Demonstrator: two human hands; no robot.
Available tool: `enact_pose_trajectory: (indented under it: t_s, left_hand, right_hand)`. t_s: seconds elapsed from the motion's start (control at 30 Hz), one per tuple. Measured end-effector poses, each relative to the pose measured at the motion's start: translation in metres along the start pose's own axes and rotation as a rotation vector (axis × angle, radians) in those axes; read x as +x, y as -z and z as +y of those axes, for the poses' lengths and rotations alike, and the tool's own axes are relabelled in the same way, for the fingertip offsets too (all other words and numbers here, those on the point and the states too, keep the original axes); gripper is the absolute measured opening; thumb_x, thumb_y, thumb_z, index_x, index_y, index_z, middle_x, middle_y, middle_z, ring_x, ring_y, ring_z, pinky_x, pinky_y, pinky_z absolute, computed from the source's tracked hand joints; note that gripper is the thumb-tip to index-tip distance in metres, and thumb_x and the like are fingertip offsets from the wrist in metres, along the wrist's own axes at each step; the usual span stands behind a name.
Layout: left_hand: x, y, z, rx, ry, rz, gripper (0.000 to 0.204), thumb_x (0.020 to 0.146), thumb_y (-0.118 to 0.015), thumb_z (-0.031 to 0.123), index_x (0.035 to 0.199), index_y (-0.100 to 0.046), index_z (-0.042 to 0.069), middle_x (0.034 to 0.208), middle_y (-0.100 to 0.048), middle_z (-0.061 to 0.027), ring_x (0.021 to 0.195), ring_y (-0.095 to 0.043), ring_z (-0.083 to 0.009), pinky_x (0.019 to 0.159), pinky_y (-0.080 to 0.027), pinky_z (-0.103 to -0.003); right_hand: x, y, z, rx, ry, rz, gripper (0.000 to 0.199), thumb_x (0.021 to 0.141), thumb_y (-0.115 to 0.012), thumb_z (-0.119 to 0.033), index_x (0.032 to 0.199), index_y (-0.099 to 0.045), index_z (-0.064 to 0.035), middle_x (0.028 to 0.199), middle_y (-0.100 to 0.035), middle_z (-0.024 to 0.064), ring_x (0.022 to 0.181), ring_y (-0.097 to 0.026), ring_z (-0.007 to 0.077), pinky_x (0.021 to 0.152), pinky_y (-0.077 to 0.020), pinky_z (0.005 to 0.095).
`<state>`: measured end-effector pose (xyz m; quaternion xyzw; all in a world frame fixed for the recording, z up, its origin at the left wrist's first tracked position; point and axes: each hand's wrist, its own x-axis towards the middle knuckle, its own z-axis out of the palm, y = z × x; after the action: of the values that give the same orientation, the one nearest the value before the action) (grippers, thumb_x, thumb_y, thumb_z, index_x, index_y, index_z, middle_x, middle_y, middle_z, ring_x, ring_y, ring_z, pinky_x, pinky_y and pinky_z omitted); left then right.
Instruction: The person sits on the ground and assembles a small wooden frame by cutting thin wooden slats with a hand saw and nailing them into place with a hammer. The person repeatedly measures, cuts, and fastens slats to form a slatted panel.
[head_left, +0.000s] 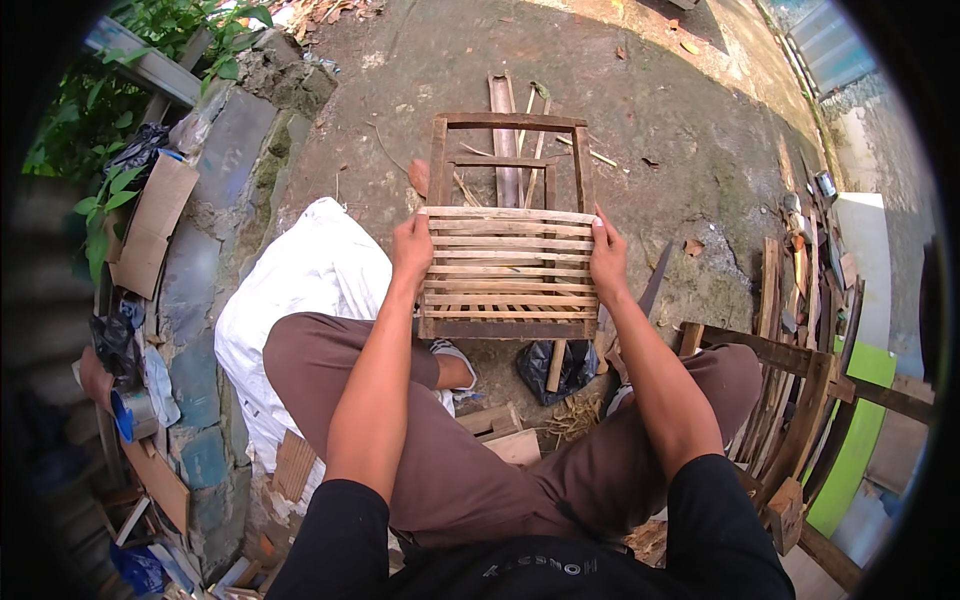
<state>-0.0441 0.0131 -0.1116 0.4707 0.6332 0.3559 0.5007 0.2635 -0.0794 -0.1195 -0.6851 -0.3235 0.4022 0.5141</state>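
Observation:
A small slatted wooden chair (512,257) is held up in front of me, above my lap. Pale slats run across it from side to side, and a darker open frame (510,121) extends from its far side. My left hand (411,246) is closed round the left edge, near the top slat. On the opposite edge, my right hand (608,258) grips at about the same height. The fingers of both hands are partly hidden behind the wood. Past my right wrist a saw blade (657,278) shows, its handle hidden by my arm.
White sacking (300,285) lies at my left knee. Between my feet are a black plastic bag (575,372) and a wooden tool handle (556,365). Beyond the chair lies a metal channel (502,95). Another wooden frame (800,430) stands right; a block wall (200,320) runs along the left.

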Motion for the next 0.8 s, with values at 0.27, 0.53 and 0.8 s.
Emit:
enact_pose_trajectory:
  t_s: [0.27,0.53,0.8]
  left_hand:
    - [0.017,-0.004,-0.020,0.166,0.077,0.144,0.055,0.106,-0.048,0.041,0.111,-0.072,-0.008,0.099,-0.075,-0.0293,0.097,-0.073,-0.0423,0.089,-0.051,-0.047]
    - [0.012,-0.008,-0.009,0.285,0.037,0.233,0.054,0.104,-0.047,0.042,0.110,-0.075,-0.004,0.100,-0.075,-0.0299,0.099,-0.071,-0.0486,0.089,-0.051,-0.051]
    - [0.008,0.000,-0.003,0.348,-0.060,0.393,0.047,0.104,-0.053,0.043,0.116,-0.078,0.004,0.119,-0.074,-0.0214,0.117,-0.066,-0.0408,0.102,-0.048,-0.048]
  right_hand:
    - [0.020,-0.018,-0.008,-0.145,-0.044,0.021,0.046,0.112,-0.053,-0.032,0.147,-0.061,-0.0036,0.134,-0.070,0.0173,0.122,-0.064,0.0204,0.107,-0.0466,0.0327]
    - [0.029,-0.011,0.014,-0.174,0.075,0.075,0.049,0.110,-0.054,-0.037,0.148,-0.061,-0.0057,0.137,-0.069,0.0238,0.130,-0.065,0.0317,0.109,-0.0471,0.0379]
    - [0.013,0.005,-0.016,-0.120,0.049,0.093,0.053,0.109,-0.057,-0.037,0.150,-0.058,-0.0040,0.138,-0.067,0.0262,0.129,-0.064,0.0292,0.109,-0.0462,0.0364]
